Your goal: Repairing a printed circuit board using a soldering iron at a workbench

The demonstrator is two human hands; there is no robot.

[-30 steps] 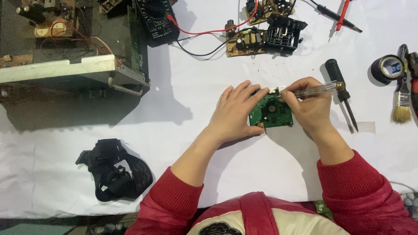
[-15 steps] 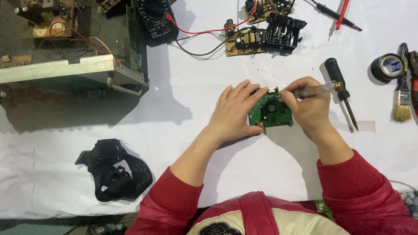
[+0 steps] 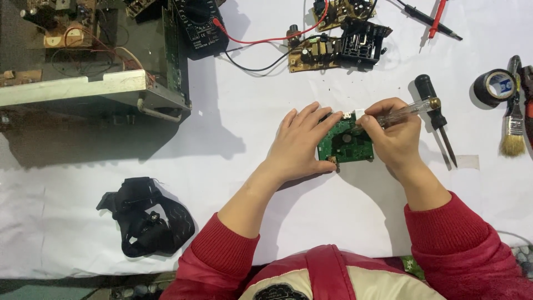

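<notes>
Left hand (image 3: 300, 141) flat on green circuit board (image 3: 347, 145), right hand (image 3: 391, 136) gripping clear-handled screwdriver (image 3: 402, 112), tip seemingly pointing left

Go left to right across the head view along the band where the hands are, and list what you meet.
Black strap bundle → left hand → green circuit board → right hand holding a clear-handled screwdriver → black-handled screwdriver → paintbrush.

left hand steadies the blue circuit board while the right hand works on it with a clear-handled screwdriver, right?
Not quite: the circuit board is green, not blue, as the head view shows. The left hand does steady it while the right hand works on it with the clear-handled screwdriver.
</notes>
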